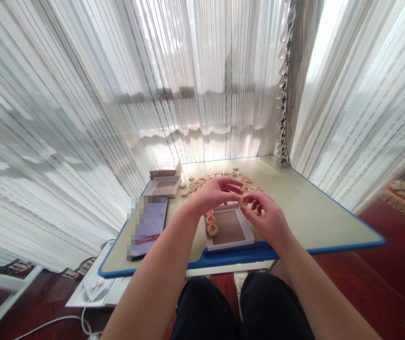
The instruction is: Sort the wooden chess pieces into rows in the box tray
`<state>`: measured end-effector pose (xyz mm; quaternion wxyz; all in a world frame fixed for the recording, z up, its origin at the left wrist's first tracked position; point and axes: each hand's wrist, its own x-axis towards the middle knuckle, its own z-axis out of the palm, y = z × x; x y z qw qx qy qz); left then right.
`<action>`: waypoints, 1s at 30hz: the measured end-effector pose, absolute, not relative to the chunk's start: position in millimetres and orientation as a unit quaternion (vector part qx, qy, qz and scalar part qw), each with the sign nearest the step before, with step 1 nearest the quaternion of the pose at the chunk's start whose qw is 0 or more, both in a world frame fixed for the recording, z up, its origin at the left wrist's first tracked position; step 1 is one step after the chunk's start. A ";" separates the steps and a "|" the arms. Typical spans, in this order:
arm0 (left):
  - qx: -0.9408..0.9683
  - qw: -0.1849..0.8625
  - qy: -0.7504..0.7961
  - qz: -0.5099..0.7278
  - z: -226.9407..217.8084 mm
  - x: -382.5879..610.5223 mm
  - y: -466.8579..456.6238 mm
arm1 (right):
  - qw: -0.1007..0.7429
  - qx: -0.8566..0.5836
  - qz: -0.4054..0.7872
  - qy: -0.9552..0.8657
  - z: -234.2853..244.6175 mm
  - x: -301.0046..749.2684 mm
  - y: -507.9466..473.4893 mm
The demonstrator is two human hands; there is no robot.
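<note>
My right hand [268, 217] pinches a round wooden Chinese chess piece [243, 201] with a red character, above the far right corner of a shallow open box [229, 229]. My left hand [220, 192] reaches over the box's far edge, fingers stretched out and apart, close to that piece. Along the box's left side lie several pieces in a column, among them a red-marked chess piece [212, 230] nearest me. My left hand partly hides the top of this column. Beyond the hands, many loose chess pieces [220, 174] are scattered on the table.
The pale table [316, 215] has a blue edge. On its left lie a tablet or phone-like device [153, 224], a second shallow box part [163, 188] and a closed box [165, 166]. Sheer curtains [195, 71] hang behind. A white cable [85, 321] runs on the floor.
</note>
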<state>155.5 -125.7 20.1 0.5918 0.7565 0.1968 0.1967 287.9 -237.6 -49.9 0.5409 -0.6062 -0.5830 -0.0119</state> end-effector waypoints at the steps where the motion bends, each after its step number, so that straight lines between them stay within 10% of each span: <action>1: 0.765 0.585 0.196 0.183 19.0 155.4 -124.7 | 0.542 -0.607 -0.012 -0.582 -50.2 288.5 -237.6; 30: 0.792 0.567 0.161 0.157 19.1 149.3 -119.0 | 0.571 -0.604 0.020 -0.556 -51.9 288.8 -240.7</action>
